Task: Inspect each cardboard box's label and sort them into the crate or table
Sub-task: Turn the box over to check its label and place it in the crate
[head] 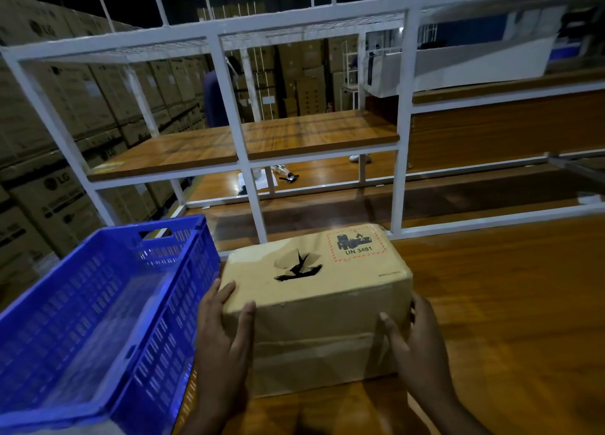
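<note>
A tan cardboard box (322, 300) stands on the wooden table (510, 303) in front of me. Its top has a torn hole and a red-bordered UN 3481 battery label (357, 243) at the far right corner. My left hand (222, 333) grips the box's near left corner, thumb on the front face and fingers on the left side. My right hand (414, 343) holds the near right edge, fingers wrapped round the corner. A blue plastic crate (98, 303) sits just left of the box, with nothing visible inside it.
A white metal shelf frame (240, 140) with wooden shelves rises behind the table. A tape dispenser (286, 174) and paper lie on a lower shelf. Stacked cartons (59, 133) fill the left. A person (216, 97) stands beyond the frame.
</note>
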Action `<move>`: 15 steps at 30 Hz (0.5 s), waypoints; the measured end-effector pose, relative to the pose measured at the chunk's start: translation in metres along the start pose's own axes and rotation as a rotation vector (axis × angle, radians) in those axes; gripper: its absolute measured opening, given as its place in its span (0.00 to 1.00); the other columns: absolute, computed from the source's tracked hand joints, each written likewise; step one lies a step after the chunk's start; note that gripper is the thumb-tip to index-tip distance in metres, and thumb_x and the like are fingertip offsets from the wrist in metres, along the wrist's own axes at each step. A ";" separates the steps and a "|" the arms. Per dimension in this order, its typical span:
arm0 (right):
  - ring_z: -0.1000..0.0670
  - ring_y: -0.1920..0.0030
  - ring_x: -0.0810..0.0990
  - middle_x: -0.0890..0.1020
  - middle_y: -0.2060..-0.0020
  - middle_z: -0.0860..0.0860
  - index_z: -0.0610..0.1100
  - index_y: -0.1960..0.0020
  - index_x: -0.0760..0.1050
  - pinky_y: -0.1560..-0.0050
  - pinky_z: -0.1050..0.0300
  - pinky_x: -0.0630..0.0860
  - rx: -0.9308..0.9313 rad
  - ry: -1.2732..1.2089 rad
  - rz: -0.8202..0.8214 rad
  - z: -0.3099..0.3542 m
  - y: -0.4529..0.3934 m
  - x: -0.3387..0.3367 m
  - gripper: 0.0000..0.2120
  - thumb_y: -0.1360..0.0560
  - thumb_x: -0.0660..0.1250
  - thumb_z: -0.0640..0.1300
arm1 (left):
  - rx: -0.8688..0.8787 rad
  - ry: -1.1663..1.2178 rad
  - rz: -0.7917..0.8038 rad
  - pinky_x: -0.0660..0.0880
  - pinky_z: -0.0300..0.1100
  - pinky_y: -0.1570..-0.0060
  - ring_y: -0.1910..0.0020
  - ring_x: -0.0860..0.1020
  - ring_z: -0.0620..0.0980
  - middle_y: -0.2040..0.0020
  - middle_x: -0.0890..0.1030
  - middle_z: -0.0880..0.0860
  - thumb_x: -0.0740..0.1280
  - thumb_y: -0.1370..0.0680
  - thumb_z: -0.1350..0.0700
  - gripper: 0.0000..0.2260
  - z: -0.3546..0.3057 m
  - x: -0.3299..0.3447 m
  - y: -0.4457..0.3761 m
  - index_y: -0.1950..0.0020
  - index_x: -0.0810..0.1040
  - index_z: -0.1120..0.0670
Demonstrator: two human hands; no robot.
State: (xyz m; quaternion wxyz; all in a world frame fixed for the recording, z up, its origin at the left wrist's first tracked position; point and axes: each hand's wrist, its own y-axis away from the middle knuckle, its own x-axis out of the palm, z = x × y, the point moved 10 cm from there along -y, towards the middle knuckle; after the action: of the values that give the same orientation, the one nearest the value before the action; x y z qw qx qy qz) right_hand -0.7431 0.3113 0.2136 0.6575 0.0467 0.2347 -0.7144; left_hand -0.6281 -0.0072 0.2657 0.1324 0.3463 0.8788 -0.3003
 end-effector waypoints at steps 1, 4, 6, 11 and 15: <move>0.55 0.38 0.70 0.71 0.38 0.57 0.53 0.28 0.63 0.46 0.57 0.72 -0.040 0.005 -0.009 0.010 -0.004 -0.003 0.27 0.24 0.68 0.52 | -0.007 0.013 -0.004 0.62 0.49 0.31 0.25 0.63 0.49 0.24 0.66 0.49 0.62 0.25 0.36 0.26 -0.002 -0.001 -0.001 0.30 0.71 0.43; 0.57 0.36 0.68 0.70 0.35 0.57 0.54 0.27 0.62 0.40 0.48 0.74 -0.177 -0.007 -0.036 0.051 -0.022 -0.016 0.26 0.23 0.66 0.51 | -0.081 0.092 0.000 0.63 0.40 0.35 0.27 0.61 0.44 0.22 0.62 0.48 0.70 0.24 0.40 0.27 -0.004 0.002 -0.001 0.28 0.71 0.50; 0.55 0.33 0.67 0.69 0.32 0.56 0.55 0.26 0.61 0.36 0.44 0.72 -0.305 0.015 -0.061 0.089 -0.035 -0.027 0.26 0.22 0.64 0.53 | -0.129 0.157 -0.036 0.66 0.41 0.35 0.29 0.62 0.44 0.24 0.63 0.50 0.73 0.27 0.45 0.28 0.001 0.005 0.003 0.30 0.72 0.51; 0.55 0.30 0.66 0.71 0.31 0.57 0.55 0.26 0.63 0.29 0.48 0.56 -0.642 0.249 -0.048 0.183 -0.046 -0.027 0.24 0.22 0.61 0.51 | -0.309 0.282 0.055 0.70 0.43 0.41 0.35 0.73 0.52 0.35 0.73 0.52 0.80 0.41 0.34 0.42 0.042 0.053 0.026 0.34 0.71 0.50; 0.55 0.30 0.67 0.73 0.31 0.56 0.53 0.26 0.64 0.28 0.49 0.56 -0.743 0.389 0.044 0.199 -0.034 0.006 0.28 0.24 0.68 0.44 | -0.447 0.283 0.181 0.73 0.40 0.53 0.44 0.78 0.55 0.39 0.78 0.58 0.80 0.38 0.38 0.36 0.077 0.094 0.053 0.38 0.71 0.51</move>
State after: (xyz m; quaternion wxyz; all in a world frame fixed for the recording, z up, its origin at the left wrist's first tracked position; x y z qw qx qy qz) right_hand -0.7290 0.2273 0.3968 0.5882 -0.0545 0.5951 -0.5449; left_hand -0.6581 0.0251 0.1405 0.1076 0.4240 0.8986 -0.0348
